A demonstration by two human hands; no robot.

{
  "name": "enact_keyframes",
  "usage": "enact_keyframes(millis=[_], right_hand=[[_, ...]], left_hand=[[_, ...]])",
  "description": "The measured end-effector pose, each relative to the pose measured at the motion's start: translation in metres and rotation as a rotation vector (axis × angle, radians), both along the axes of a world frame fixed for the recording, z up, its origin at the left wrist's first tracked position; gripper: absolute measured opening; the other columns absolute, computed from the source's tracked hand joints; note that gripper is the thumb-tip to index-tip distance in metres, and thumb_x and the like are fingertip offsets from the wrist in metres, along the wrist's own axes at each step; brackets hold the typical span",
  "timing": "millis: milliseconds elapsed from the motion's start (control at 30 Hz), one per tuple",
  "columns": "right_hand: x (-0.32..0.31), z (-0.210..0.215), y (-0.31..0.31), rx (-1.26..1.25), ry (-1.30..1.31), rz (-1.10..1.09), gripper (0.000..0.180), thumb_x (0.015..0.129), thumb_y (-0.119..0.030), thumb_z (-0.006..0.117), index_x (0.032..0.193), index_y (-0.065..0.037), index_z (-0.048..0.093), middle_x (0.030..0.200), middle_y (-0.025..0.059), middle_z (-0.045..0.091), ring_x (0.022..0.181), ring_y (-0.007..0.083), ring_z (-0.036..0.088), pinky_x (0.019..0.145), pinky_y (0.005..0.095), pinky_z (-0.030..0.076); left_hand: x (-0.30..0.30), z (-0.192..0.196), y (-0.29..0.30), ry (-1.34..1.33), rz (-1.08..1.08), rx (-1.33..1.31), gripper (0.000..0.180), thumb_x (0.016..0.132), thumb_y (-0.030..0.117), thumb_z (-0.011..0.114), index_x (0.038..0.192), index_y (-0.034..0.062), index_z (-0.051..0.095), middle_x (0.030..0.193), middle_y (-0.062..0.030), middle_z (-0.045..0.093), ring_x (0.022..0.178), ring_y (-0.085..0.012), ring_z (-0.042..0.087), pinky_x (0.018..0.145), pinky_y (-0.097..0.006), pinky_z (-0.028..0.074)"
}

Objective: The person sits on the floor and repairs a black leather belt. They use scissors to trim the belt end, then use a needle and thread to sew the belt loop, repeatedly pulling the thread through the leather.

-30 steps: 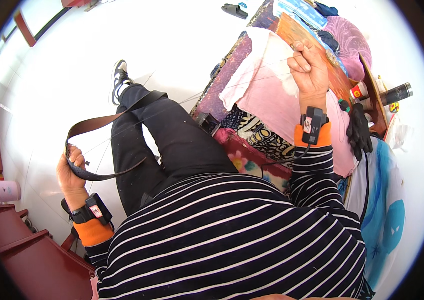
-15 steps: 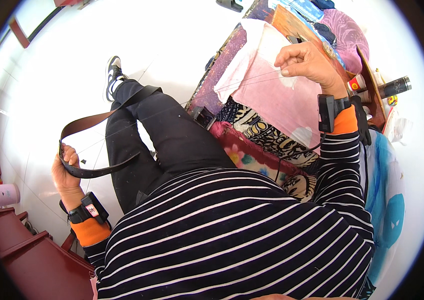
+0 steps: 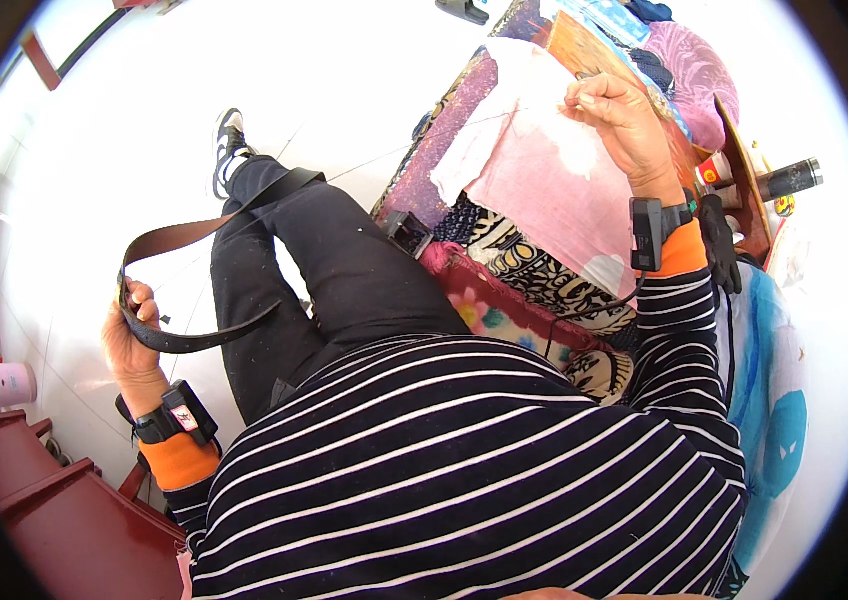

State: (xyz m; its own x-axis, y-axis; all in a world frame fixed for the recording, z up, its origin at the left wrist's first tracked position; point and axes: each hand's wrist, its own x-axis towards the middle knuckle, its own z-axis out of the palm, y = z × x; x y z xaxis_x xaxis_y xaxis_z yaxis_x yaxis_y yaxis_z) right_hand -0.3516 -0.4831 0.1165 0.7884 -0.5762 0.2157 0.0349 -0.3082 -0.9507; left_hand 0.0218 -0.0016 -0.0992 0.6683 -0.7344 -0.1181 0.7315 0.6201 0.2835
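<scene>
My left hand (image 3: 132, 345), fingers closed, grips a dark belt (image 3: 166, 238). The belt bends round in a loop: its brown side runs up to my knee, and its black end with small holes lies across my thigh. Raised at the far right is my right hand (image 3: 622, 130), thumb and fingertips pinched together above a pink cloth (image 3: 554, 185). From the pinch a fine dark thread (image 3: 492, 118) slants down leftward toward the belt. Whether a needle is also between these fingertips is too small to make out. A small dark scrap (image 3: 165, 319) shows beside the left fingers.
Patterned covers (image 3: 534, 262) lie under the pink cloth to my right. A black box-shaped device (image 3: 407, 234) sits by my thigh. Farther right are a dark flask (image 3: 790, 178), a paper cup (image 3: 714, 169) and a black glove (image 3: 718, 240). Dark red furniture (image 3: 84, 510) and a pink container (image 3: 6, 385) stand at left.
My right hand has moved slightly up and turned, its fingers now more bunched. My left hand and the belt stay nearly in place.
</scene>
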Motion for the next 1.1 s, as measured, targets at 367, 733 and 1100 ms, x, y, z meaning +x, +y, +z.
enact_keyframes(millis=[367, 733, 1100], right_hand=[[-0.009, -0.003, -0.023, 0.049, -0.082, -0.280, 0.002, 0.086, -0.006, 0.065, 0.085, -0.005, 0.065, 0.089, 0.0044, 0.066, 0.086, 0.0149, 0.060, 0.084, 0.0319, 0.047], [-0.054, -0.012, -0.074, 0.133, -0.047, -0.377, 0.008, 0.089, -0.012, 0.065, 0.094, -0.008, 0.062, 0.090, 0.0011, 0.060, 0.082, 0.0109, 0.054, 0.079, 0.0250, 0.044], [-0.098, -0.029, -0.091, -0.208, 0.338, -0.541, 0.016, 0.091, -0.018, 0.065, 0.097, -0.004, 0.067, 0.089, -0.0017, 0.061, 0.078, 0.0062, 0.052, 0.072, 0.0204, 0.041]], left_hand=[[-0.019, 0.014, -0.019, -0.186, 0.077, 0.305, 0.020, 0.099, 0.015, 0.048, 0.094, -0.0037, 0.053, 0.079, -0.0105, 0.052, 0.091, -0.0264, 0.055, 0.080, -0.037, 0.054], [-0.051, 0.049, -0.039, -0.298, 0.116, 0.248, 0.014, 0.094, 0.013, 0.056, 0.101, 0.0010, 0.055, 0.083, -0.0143, 0.063, 0.079, -0.0265, 0.065, 0.069, -0.036, 0.056], [-0.084, 0.087, -0.058, -0.395, -0.028, 0.142, 0.017, 0.097, 0.012, 0.049, 0.107, -0.0005, 0.055, 0.081, -0.0174, 0.063, 0.076, -0.0266, 0.065, 0.067, -0.034, 0.055]])
